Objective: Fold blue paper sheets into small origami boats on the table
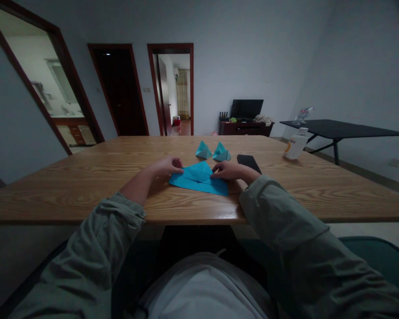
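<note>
A partly folded sheet of blue paper (199, 178) lies on the wooden table (96, 195), with a pointed top and a straight strip along its near side. My left hand (166, 167) grips its left edge, thumb on the paper and fingers curled. On the right side of the sheet, my right hand (228, 170) pinches the folded edge between thumb and fingers. Just beyond the sheet stand two folded light-blue paper shapes, one on the left (203, 150) and one on the right (221, 152).
A black phone-like object (248, 163) lies beside my right wrist. Farther right stands a clear plastic bottle (295, 144) with a white cap. The table's near edge runs under my forearms. A black folding table (339, 128) is beyond on the right.
</note>
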`<state>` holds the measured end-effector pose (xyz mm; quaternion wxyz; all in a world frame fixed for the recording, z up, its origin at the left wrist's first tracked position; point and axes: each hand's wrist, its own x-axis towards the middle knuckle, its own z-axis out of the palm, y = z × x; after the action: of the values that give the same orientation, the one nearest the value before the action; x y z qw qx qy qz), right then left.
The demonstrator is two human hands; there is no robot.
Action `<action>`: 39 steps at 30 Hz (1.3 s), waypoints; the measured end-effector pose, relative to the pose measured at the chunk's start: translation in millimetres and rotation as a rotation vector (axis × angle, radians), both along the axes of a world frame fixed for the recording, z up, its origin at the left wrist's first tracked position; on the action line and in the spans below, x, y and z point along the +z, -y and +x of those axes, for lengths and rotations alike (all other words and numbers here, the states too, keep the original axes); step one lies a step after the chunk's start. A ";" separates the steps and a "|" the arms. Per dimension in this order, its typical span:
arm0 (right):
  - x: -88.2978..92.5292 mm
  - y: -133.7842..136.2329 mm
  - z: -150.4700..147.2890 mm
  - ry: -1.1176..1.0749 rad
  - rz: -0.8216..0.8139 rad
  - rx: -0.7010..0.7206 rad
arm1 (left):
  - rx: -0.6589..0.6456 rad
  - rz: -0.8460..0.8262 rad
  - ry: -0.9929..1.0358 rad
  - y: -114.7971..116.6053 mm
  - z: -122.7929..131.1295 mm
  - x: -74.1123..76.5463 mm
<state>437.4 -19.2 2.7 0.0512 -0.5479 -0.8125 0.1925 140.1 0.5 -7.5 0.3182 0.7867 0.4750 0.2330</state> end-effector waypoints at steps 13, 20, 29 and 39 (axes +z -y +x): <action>-8.1 -7.9 8.8 -0.244 0.061 0.068 | 0.175 0.242 0.208 -8.1 -1.0 -2.6; -2.7 1.1 4.2 -0.359 0.108 0.021 | 0.156 0.222 0.205 -11.4 -2.4 -5.3; 2.3 -1.6 -10.4 -0.609 0.392 -0.161 | 0.428 0.464 0.200 7.3 12.4 9.6; -8.8 17.3 -77.2 -0.600 0.821 0.176 | 0.022 0.059 0.778 27.7 76.1 10.2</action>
<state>360.2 -36.5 -6.0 0.4765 -0.3329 -0.8137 0.0098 216.2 -27.2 2.7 0.4492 0.6432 0.3204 0.5308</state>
